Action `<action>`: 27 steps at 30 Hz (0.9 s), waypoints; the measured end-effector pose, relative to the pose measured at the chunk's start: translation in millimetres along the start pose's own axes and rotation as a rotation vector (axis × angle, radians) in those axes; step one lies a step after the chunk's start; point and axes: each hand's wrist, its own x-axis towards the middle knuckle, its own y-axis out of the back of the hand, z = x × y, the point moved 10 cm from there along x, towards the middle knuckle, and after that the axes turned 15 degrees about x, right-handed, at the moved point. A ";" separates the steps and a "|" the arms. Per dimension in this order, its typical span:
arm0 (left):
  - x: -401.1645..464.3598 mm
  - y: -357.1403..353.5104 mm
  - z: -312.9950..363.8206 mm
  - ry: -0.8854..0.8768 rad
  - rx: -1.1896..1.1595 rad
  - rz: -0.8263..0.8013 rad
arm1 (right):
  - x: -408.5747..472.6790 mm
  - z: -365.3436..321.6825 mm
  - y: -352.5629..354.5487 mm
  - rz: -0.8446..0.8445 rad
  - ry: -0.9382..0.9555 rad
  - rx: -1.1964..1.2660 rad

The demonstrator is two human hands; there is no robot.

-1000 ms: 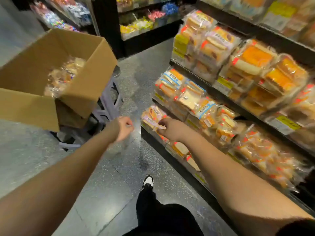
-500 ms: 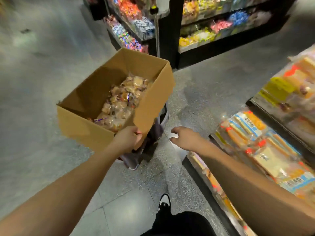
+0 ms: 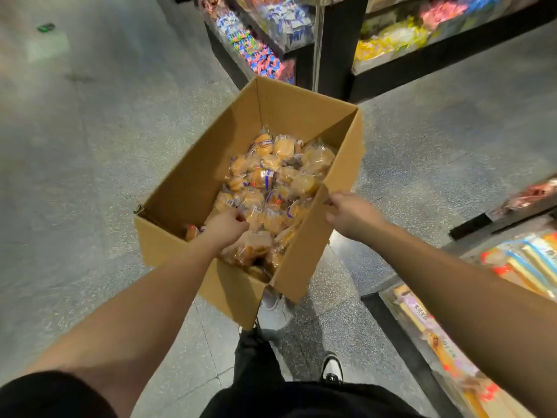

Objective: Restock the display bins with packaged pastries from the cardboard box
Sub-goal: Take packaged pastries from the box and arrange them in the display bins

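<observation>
Both hands have left the shelf side since the earlier frames and now work at the open brown cardboard box (image 3: 193, 188), which fills the middle of the view. Nearest, black trouser legs and a black-and-white shoe (image 3: 331, 369) stand on the speckled grey floor (image 3: 90, 176); whatever carries the box is hidden beneath it. At the lower right, flat packaged cakes in the low display bins (image 3: 428, 324) are cut off by the frame edge and blurred. The left hand (image 3: 226, 227) reaches down inside the box with fingers curled into the heap of clear-wrapped golden pastries (image 3: 280, 176); which packet it grips cannot be made out. The right hand (image 3: 346, 214) pinches the top edge of the box's right wall, arm stretched forward. Open floor lies to the left of the box and between it and the bins. Beyond stand black shelves of bright wrapped sweets (image 3: 265, 34), smeared by motion.
</observation>
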 end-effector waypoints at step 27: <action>131.6 -182.6 -20.6 -0.401 0.707 -0.594 | 141.2 22.7 -222.0 -0.585 -0.445 -0.581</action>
